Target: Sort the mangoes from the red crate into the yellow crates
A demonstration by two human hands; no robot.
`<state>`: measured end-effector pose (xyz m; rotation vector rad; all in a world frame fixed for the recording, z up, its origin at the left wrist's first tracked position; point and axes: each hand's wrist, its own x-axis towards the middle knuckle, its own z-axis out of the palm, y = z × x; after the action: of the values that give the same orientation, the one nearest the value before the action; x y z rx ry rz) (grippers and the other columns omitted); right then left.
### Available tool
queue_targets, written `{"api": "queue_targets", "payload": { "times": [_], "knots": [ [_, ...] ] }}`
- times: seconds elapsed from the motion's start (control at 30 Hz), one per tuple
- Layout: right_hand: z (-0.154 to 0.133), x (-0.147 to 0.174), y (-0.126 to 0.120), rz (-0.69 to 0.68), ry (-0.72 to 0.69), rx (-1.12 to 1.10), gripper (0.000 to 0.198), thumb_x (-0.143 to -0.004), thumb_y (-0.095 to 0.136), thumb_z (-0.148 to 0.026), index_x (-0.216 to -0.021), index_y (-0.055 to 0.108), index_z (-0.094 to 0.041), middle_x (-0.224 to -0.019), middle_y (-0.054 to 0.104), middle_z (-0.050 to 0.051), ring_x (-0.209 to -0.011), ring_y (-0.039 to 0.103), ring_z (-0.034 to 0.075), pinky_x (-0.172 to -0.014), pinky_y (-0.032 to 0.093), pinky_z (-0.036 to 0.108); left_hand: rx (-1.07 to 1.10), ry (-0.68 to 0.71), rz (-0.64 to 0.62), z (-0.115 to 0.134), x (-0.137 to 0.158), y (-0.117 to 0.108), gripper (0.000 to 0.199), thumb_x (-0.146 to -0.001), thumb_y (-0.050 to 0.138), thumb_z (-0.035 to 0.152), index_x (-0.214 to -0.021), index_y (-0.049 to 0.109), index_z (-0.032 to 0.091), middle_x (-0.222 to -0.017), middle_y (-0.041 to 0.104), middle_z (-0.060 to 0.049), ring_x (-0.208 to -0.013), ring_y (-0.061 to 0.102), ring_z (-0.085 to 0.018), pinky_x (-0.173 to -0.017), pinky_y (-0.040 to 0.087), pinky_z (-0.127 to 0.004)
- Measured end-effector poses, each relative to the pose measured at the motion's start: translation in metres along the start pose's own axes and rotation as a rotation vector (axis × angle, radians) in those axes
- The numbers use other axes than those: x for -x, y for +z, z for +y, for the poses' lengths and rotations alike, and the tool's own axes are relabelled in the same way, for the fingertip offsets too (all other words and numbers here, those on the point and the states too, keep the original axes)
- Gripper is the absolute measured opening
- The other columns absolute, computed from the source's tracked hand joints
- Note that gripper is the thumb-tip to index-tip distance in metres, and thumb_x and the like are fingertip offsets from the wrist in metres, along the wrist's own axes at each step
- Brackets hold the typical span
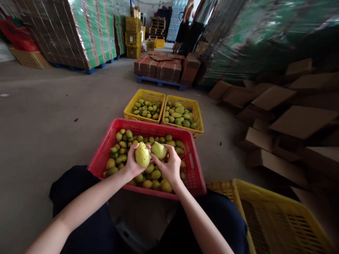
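Cardboard boxes (304,121) crowd our right; yellow crates (143,119) and our red crate (196,180) hold fruit (156,174) — our left hand (133,163) and right hand (172,166) each grasp a paler fruit (142,155).

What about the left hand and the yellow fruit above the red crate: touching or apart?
Touching. The head view shows the yellow fruit cupped in the left hand, with no gap visible between them.

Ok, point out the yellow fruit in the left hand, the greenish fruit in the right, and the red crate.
Yellow fruit (142,155): head view, the middle of its visible side.
Greenish fruit (159,151): head view, the middle of its visible side.
Red crate (153,128): head view, its far wall.
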<state>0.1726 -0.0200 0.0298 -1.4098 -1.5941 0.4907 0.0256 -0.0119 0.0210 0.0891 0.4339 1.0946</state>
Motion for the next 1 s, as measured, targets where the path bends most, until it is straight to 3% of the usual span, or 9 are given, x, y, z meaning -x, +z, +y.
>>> {"api": "queue_targets", "payload": {
  "times": [0.17,0.3,0.4,0.6,0.73,0.8,0.9,1.0],
  "knots": [
    [0.001,0.002,0.004,-0.263,-0.071,0.047,0.042,-0.085,0.048,-0.041,-0.121,0.055,-0.019,-0.109,0.061,0.011,-0.091,0.060,0.022,-0.081,0.048,0.035,-0.034,0.000,0.138,0.003,-0.004,-0.007,0.019,-0.072,0.058,0.033,-0.080,0.063,0.016,-0.076,0.067,-0.002,-0.079,0.066,-0.020,-0.071,0.052,-0.031],
    [0.003,0.003,0.008,-0.442,0.061,0.168,0.059,-0.083,0.049,-0.050,-0.134,0.045,-0.021,-0.111,0.057,0.012,-0.099,0.060,0.027,-0.086,0.047,0.040,-0.148,0.048,0.174,0.004,-0.012,-0.010,0.030,-0.073,0.057,0.033,-0.097,0.064,0.015,-0.082,0.066,-0.003,-0.079,0.064,-0.018,-0.064,0.050,-0.025],
    [0.008,0.008,0.019,-0.529,0.208,0.181,0.073,-0.078,0.053,-0.057,-0.137,0.040,-0.017,-0.118,0.055,0.016,-0.106,0.058,0.030,-0.088,0.047,0.042,-0.344,0.065,0.178,-0.004,-0.017,-0.014,0.037,-0.073,0.059,0.024,-0.109,0.061,0.016,-0.090,0.065,-0.003,-0.084,0.062,-0.016,-0.070,0.048,-0.022],
    [0.019,0.029,0.040,-0.415,0.382,0.040,0.072,-0.071,0.060,-0.056,-0.127,0.050,-0.013,-0.112,0.056,0.017,-0.106,0.058,0.031,-0.090,0.047,0.043,-0.485,0.027,0.328,-0.021,-0.021,-0.028,0.033,-0.085,0.049,0.025,-0.116,0.057,0.016,-0.100,0.063,-0.006,-0.095,0.059,-0.018,-0.087,0.045,-0.028],
    [0.020,0.033,0.048,-0.280,0.381,-0.184,0.057,-0.069,0.063,-0.049,-0.117,0.057,-0.017,-0.107,0.056,0.011,-0.098,0.060,0.025,-0.088,0.050,0.040,-0.501,0.079,0.367,-0.014,-0.027,-0.032,0.052,-0.082,0.051,0.015,-0.133,0.041,0.023,-0.094,0.063,-0.003,-0.080,0.061,-0.015,-0.083,0.046,-0.030],
    [0.019,0.027,0.048,-0.242,0.410,-0.329,0.051,-0.071,0.063,-0.048,-0.111,0.058,-0.018,-0.103,0.059,0.008,-0.091,0.061,0.022,-0.080,0.054,0.037,-0.509,0.105,0.372,-0.004,-0.031,-0.029,0.054,-0.080,0.056,0.012,-0.130,0.041,0.022,-0.091,0.062,-0.002,-0.074,0.061,-0.013,-0.078,0.047,-0.028],
    [0.016,0.011,0.036,-0.219,0.416,-0.525,0.044,-0.075,0.061,-0.049,-0.108,0.055,-0.019,-0.095,0.064,0.005,-0.082,0.063,0.019,-0.070,0.056,0.034,-0.567,0.236,0.278,0.016,-0.032,-0.018,0.040,-0.072,0.069,0.013,-0.109,0.055,0.019,-0.095,0.063,-0.003,-0.082,0.061,-0.014,-0.077,0.048,-0.024],
    [0.013,-0.004,0.013,-0.129,0.215,-0.442,0.047,-0.074,0.067,-0.043,-0.114,0.053,-0.022,-0.101,0.065,0.006,-0.087,0.064,0.021,-0.075,0.055,0.035,-0.720,0.460,0.105,0.034,-0.020,0.002,0.046,-0.054,0.079,0.004,-0.095,0.062,0.019,-0.106,0.063,-0.005,-0.102,0.058,-0.019,-0.085,0.046,-0.024]
  ]
}}
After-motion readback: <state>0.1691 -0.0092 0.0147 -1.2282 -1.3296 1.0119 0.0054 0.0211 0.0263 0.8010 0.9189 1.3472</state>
